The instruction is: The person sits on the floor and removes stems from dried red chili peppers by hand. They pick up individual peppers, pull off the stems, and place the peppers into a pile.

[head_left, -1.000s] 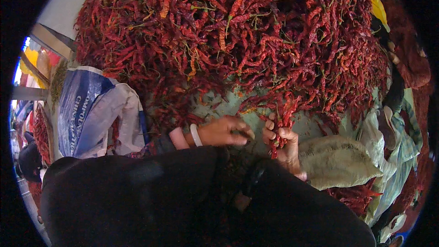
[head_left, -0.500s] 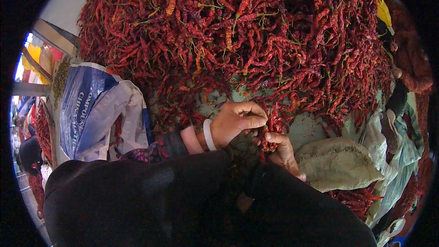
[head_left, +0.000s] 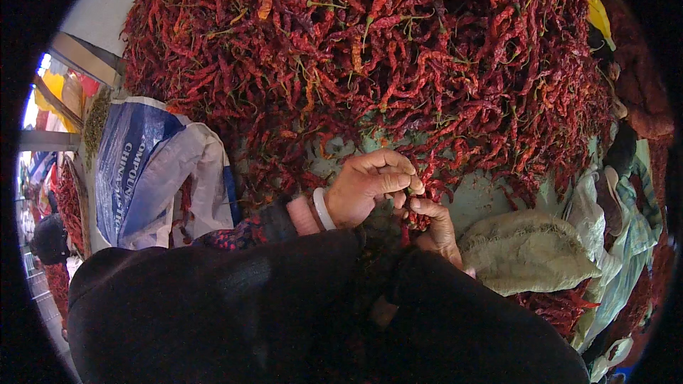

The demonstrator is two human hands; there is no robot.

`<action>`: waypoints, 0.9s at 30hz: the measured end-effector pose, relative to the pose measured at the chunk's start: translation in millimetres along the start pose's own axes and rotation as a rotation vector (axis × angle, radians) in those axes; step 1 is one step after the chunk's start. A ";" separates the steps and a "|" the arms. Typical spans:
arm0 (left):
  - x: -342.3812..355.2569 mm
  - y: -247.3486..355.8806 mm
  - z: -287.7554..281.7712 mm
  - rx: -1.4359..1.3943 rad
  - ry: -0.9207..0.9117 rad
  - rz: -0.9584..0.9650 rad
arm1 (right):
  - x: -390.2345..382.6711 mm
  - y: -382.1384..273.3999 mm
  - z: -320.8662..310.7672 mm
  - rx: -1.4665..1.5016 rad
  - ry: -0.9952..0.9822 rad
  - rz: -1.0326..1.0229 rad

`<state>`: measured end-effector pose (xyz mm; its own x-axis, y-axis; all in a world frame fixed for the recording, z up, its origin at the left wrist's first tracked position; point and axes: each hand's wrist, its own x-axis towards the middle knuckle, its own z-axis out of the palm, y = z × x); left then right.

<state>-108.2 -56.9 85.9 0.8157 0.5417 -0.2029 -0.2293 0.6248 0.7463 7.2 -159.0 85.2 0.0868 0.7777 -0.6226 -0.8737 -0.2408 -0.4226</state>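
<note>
One narrow, pale-green strip of surface (head_left: 482, 196) parts the heaped, wrinkled red chillies (head_left: 398, 50) from an olive woven sack (head_left: 530, 252); the right hand (head_left: 435, 227) curls round a small red chilli bunch (head_left: 417, 222), the left hand (head_left: 361, 188) pinches closed beside it, contents hidden.

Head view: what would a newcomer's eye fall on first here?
Most likely the great heap of wrinkled red chillies filling the upper middle. Below it, near the centre, the right hand grips a small bunch of chillies, with the left hand, a white bangle at its wrist, close beside. A blue-and-white sack stands out at left.
</note>
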 end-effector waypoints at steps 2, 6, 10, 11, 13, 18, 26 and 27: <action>-1.0 -1.4 -0.6 -0.095 0.027 -0.055 | -0.7 1.8 2.6 0.011 0.009 0.017; 1.3 -4.4 -4.2 -0.224 -0.026 -0.085 | -0.6 5.9 4.2 -0.029 -0.018 -0.044; -1.7 -0.7 -12.2 -0.182 -0.129 -0.164 | 1.0 10.0 -1.9 -0.200 -0.017 -0.147; -2.9 3.1 -13.7 -0.070 -0.122 -0.209 | 3.3 10.9 -12.6 -0.172 -0.022 -0.132; -2.6 14.2 -16.4 0.143 -0.125 -0.297 | 0.2 -6.1 -39.8 -0.062 -0.040 -0.176; -12.3 7.9 -81.5 0.288 -0.052 -0.334 | -10.8 -48.7 -52.7 0.118 -0.156 -0.300; -6.5 -23.6 -39.8 0.628 -0.687 -0.181 | -4.8 -24.5 -44.6 0.225 -0.408 -0.149; -8.4 -21.2 -37.2 0.679 -0.715 -0.113 | -3.8 -21.1 -44.6 0.243 -0.424 -0.135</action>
<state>-129.9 -53.8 48.2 0.9937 -0.1071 -0.0318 0.0400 0.0760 0.9963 46.8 -182.7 67.0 0.0485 0.9722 -0.2291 -0.9586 -0.0192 -0.2843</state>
